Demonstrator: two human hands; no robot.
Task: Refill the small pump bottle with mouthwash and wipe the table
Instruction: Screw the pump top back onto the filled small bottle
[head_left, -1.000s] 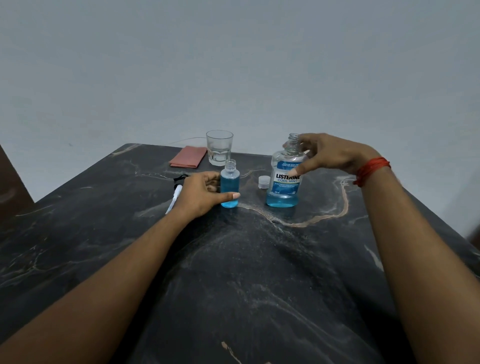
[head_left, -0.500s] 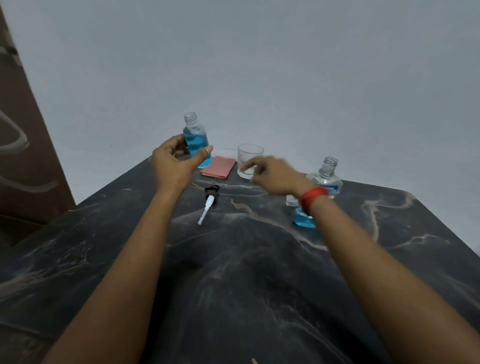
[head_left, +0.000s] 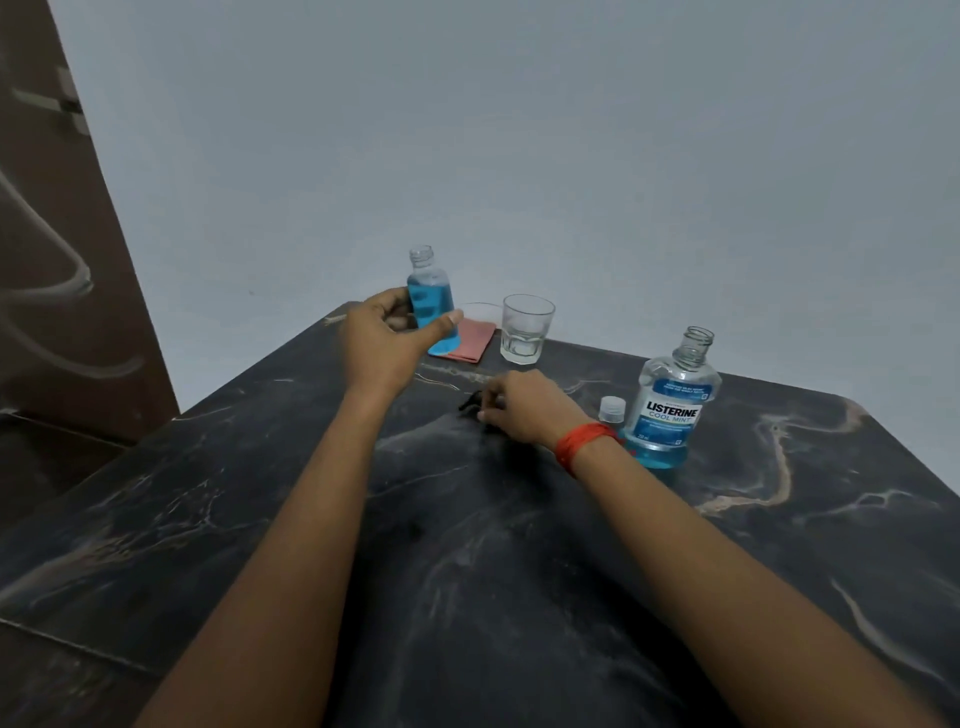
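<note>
My left hand (head_left: 382, 343) is shut on the small clear bottle (head_left: 428, 291), which is uncapped, upright and mostly full of blue mouthwash; it is held above the far left part of the dark marble table (head_left: 519, 571). My right hand (head_left: 524, 410) rests low on the table with its fingertips closed on the black pump head (head_left: 469, 404); the pump's tube is hidden under the hand. The large Listerine bottle (head_left: 670, 410) stands open to the right with a little blue liquid at its bottom. Its white cap (head_left: 611, 408) sits beside it.
An empty drinking glass (head_left: 525, 328) stands near the table's far edge. A folded pink cloth (head_left: 475, 339) lies just left of it, partly behind the small bottle. A brown door (head_left: 62, 260) is at the left. A pale wall is behind the table.
My left hand lifted the small bottle off the table. My right hand let go of the Listerine bottle, moved left and came down onto the pump head.
</note>
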